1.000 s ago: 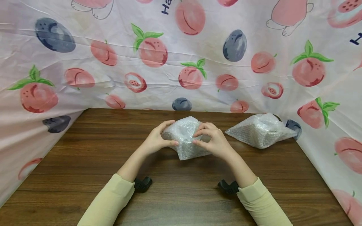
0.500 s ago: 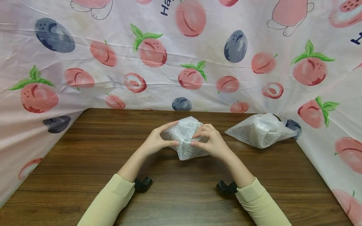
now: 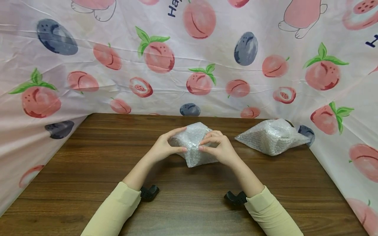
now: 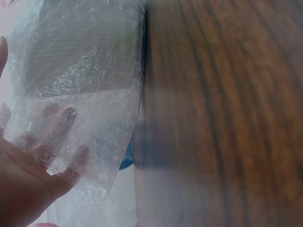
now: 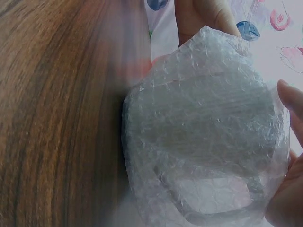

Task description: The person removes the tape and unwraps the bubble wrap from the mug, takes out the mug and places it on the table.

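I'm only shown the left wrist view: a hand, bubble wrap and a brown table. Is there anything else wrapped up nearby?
Observer: Yes. The head view shows a second bundle on the table, to the right of the right hand.
Visitor: Ooh! And any hint of what's inside the bubble wrap being handled? I just see a dull, cloudy block.
Observer: The right wrist view shows a loop through the plastic, shaped like a handle. It might be a mug, but the wrap blurs it too much for me to be sure.
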`<state>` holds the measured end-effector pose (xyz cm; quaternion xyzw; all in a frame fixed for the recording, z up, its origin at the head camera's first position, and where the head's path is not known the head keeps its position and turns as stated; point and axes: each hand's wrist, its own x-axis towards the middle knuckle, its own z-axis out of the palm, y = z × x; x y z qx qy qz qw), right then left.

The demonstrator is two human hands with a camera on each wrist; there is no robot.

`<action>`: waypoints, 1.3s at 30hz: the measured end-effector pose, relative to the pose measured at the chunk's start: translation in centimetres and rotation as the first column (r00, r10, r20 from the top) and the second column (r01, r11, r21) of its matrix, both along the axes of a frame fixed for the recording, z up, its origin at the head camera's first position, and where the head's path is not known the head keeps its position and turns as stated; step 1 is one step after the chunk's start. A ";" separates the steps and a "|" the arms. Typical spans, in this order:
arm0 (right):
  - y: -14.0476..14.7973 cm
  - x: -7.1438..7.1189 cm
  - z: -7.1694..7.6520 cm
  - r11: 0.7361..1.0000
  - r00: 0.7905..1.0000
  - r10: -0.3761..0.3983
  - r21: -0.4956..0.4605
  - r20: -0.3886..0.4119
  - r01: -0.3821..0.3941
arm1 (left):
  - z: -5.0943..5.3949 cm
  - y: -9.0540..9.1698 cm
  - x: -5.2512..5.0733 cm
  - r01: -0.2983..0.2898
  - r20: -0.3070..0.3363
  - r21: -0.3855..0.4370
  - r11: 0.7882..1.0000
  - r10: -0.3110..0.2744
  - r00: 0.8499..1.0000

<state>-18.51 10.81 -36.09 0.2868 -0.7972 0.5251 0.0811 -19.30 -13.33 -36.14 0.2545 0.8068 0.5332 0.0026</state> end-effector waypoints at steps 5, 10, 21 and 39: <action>-0.5 1.2 1.8 1.000 0.998 -0.008 -0.023 0.062 0.010 | 0.0 0.0 0.0 -0.001 0.005 0.003 1.000 0.001 1.000; -0.3 0.7 1.1 0.997 0.992 -0.009 -0.077 0.124 0.019 | -0.1 0.2 0.0 -0.004 0.002 0.000 1.000 0.004 1.000; 0.2 -0.7 -0.5 0.987 0.982 0.022 -0.163 0.186 0.009 | -0.1 0.4 0.0 0.005 0.008 0.013 1.000 -0.005 1.000; 0.0 -0.6 -0.7 0.953 0.969 0.064 -0.303 0.239 0.011 | -1.8 0.4 -1.1 -0.008 -0.024 0.014 1.000 0.008 1.000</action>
